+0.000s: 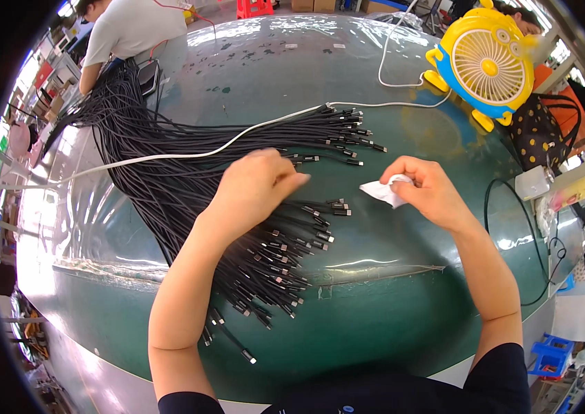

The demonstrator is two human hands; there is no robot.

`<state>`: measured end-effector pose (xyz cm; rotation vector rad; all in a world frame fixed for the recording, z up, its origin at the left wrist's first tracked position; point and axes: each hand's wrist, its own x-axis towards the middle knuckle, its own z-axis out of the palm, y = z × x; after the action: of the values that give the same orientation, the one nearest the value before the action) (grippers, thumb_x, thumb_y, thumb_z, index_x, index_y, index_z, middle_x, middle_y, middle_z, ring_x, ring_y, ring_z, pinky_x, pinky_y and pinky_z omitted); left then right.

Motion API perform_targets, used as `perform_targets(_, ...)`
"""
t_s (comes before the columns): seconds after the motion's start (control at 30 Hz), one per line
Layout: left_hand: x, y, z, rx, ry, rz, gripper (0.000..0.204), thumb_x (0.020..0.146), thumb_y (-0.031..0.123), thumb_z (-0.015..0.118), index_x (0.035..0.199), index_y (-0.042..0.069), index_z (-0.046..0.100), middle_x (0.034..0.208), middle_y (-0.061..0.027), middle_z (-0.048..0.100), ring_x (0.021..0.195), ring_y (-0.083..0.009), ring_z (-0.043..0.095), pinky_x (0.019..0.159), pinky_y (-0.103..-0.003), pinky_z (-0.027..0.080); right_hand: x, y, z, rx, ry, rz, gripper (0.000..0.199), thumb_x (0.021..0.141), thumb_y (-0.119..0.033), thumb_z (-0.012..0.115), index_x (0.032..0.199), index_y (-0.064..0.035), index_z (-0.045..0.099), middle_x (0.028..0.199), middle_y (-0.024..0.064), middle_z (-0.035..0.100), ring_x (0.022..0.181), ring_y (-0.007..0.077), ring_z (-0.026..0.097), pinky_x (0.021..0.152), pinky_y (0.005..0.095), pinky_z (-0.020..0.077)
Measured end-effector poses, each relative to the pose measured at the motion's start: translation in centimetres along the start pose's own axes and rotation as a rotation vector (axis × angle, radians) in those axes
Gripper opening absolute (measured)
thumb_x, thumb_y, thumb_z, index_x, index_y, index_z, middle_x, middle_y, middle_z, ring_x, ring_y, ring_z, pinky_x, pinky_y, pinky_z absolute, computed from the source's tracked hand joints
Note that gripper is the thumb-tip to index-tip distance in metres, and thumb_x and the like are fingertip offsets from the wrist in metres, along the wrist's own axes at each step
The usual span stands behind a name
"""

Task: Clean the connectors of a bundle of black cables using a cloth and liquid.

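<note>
A large bundle of black cables point(147, 176) runs across the green table, with metal-tipped plugs fanned out in an upper and a lower group. My left hand point(254, 185) hovers over the bundle between these groups. Its fingers are curled in and slightly blurred; whatever they may hold is hidden. Right of the plugs, my right hand point(429, 191) pinches a crumpled white wipe point(383, 192) between thumb and fingers. The wipe's pointed end faces the cable ends without touching them. One cable plug point(249, 356) lies apart, nearest to me.
A white cord point(216, 148) crosses over the cables towards a yellow and blue fan point(489, 65) at the far right. A polka-dot bag point(544, 131) stands beside it. A black cord point(506, 183) loops by the right edge. Another person point(137, 34) sits at the far left.
</note>
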<state>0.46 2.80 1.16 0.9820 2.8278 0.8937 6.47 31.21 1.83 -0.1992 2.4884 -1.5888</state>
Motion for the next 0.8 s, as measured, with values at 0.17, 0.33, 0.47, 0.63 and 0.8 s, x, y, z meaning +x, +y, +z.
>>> perform_targets(0.17, -0.1, -2.2, 1.6, 0.389, 0.168, 0.070, 0.031, 0.077, 0.008, 0.068, 0.106, 0.007, 0.057, 0.092, -0.0073, 0.057, 0.093, -0.0270, 0.057, 0.081, -0.037, 0.047, -1.0, 0.9, -0.8, 0.051, 0.023, 0.039, 0.012, 0.086, -0.001, 0.053, 0.095, 0.0002, 0.062, 0.083, 0.0001, 0.061, 0.074, 0.0042, 0.055, 0.065, 0.0210, 0.0444)
perform_targets(0.33, 0.4, -2.7, 1.3, 0.583, 0.140, 0.062, 0.026, 0.077, 0.009, 0.068, 0.100, 0.006, 0.057, 0.090, -0.0090, 0.059, 0.092, -0.0287, 0.058, 0.080, -0.038, 0.047, 0.0, 0.2, 1.3, 0.077, -0.061, -0.045, 0.013, 0.086, -0.003, 0.054, 0.096, -0.0013, 0.062, 0.082, 0.0010, 0.061, 0.073, 0.0068, 0.056, 0.065, 0.0239, 0.0455)
perform_targets(0.47, 1.9, -2.5, 1.2, 0.630, -0.012, -0.004, 0.027, 0.077, 0.009, 0.067, 0.102, 0.006, 0.056, 0.087, -0.0106, 0.060, 0.088, -0.0299, 0.060, 0.078, -0.040, 0.048, 3.1, -0.2, 5.4, -0.141, 0.047, -0.236, 0.014, 0.082, -0.011, 0.057, 0.093, -0.0033, 0.063, 0.081, 0.0132, 0.066, 0.073, 0.0269, 0.065, 0.067, 0.0374, 0.0492)
perform_targets(0.63, 1.8, -2.7, 1.0, 0.620, 0.046, 0.079, 0.018, 0.077, 0.008, 0.062, 0.093, 0.005, 0.054, 0.083, -0.0106, 0.060, 0.079, -0.0260, 0.063, 0.070, -0.039, 0.051, 2.8, -0.6, 10.3, -0.284, -0.118, -0.354, 0.015, 0.082, -0.013, 0.057, 0.095, -0.0058, 0.062, 0.085, 0.0160, 0.066, 0.080, 0.0344, 0.064, 0.072, 0.0424, 0.0500)
perform_targets(0.8, 2.4, -3.0, 1.4, 0.810, 0.038, 0.148, 0.015, 0.077, 0.010, 0.061, 0.090, 0.007, 0.055, 0.084, -0.0065, 0.058, 0.081, -0.0214, 0.062, 0.070, -0.036, 0.051, 0.9, -2.0, 12.5, -0.225, -0.231, -0.389, 0.014, 0.083, -0.009, 0.054, 0.096, -0.0040, 0.058, 0.090, 0.0153, 0.064, 0.081, 0.0345, 0.062, 0.071, 0.0430, 0.0495)
